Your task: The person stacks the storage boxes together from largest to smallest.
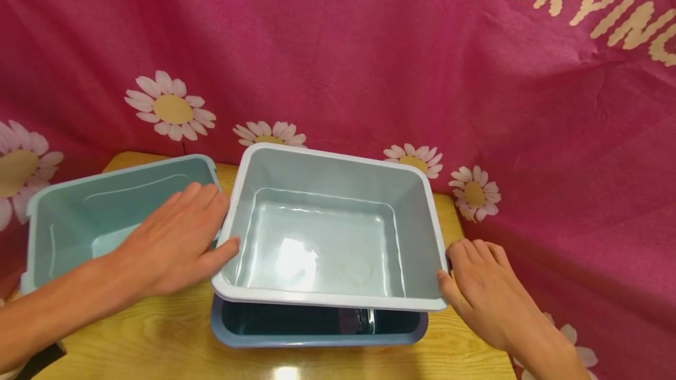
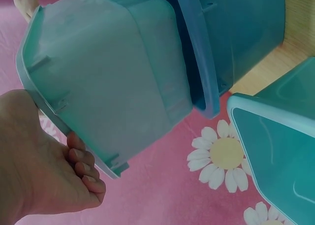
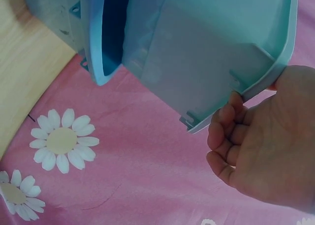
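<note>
Both hands hold a light grey plastic bin (image 1: 338,160) by the rims of its two short ends. My left hand (image 1: 182,233) grips the left rim, thumb over the inner side and fingers curled under the outer lip. On the right rim my right hand (image 1: 488,292) does the same. The grey bin is bare inside and tilted. Beneath it stands a blue bin (image 1: 317,341), mostly hidden in the head view. The wrist views show the grey bin's base (image 2: 170,62) at the blue bin's mouth, partly within its rim (image 3: 96,48).
A teal bin (image 1: 68,233) stands on the wooden table (image 1: 132,339) at the left, partly behind my left forearm. A pink cloth (image 1: 343,46) with daisies and lettering hangs behind the table and along its right side.
</note>
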`<state>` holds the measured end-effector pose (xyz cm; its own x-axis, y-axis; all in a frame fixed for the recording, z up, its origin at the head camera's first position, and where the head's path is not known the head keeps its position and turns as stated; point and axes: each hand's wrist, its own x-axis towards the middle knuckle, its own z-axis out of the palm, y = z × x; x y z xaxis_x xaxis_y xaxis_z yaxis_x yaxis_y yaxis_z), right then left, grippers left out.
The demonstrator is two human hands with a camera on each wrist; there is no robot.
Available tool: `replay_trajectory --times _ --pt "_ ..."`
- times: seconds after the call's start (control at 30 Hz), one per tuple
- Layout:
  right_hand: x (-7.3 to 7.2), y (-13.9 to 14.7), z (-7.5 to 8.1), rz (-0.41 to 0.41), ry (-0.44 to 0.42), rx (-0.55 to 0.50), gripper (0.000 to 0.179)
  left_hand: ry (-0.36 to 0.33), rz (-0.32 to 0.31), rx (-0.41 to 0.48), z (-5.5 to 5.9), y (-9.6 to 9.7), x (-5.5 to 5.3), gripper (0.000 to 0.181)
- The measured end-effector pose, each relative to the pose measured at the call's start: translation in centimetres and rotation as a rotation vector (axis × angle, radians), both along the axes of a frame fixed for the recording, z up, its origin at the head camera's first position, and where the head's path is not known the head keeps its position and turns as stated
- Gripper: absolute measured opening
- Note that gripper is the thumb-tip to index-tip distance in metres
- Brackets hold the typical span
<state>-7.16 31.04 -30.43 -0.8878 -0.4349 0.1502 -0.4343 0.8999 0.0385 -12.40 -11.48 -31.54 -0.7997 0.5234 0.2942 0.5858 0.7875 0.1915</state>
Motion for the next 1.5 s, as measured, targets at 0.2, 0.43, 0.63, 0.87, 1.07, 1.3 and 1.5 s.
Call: replay_trajectory --times 0.2,0.43,0.63,0.87,1.07,1.3,1.5 --pt "0.3 0.1 -0.2 0.006 0.005 0.007 0.016 0.005 -0.001 0.012 -0.2 0.1 0.5 0.032" --pt "0.6 0.2 -0.4 -0.007 -0.039 0.01 0.015 -0.032 0.012 0.005 -0.4 0.2 0.8 0.034" --pt "0.7 0.3 -0.7 -0.02 -0.078 0.013 0.015 -0.065 0.009 -0.006 -0.9 0.3 0.9 0.028" --pt "0.7 0.4 -1.5 -0.004 -0.058 -0.003 0.013 -0.081 0.008 -0.014 -1.6 0.4 0.9 0.028" --pt "0.7 0.4 -2.1 -0.002 -0.057 0.006 0.013 -0.1 0.011 -0.009 -2.2 0.3 0.8 0.034" --pt "0.6 0.4 -2.9 -0.002 -0.07 0.002 0.014 -0.079 0.009 -0.009 -3.0 0.5 0.9 0.036" --pt "0.7 0.5 -3.6 -0.01 -0.093 -0.012 0.013 -0.065 0.005 -0.003 -3.4 0.5 1.0 0.034"
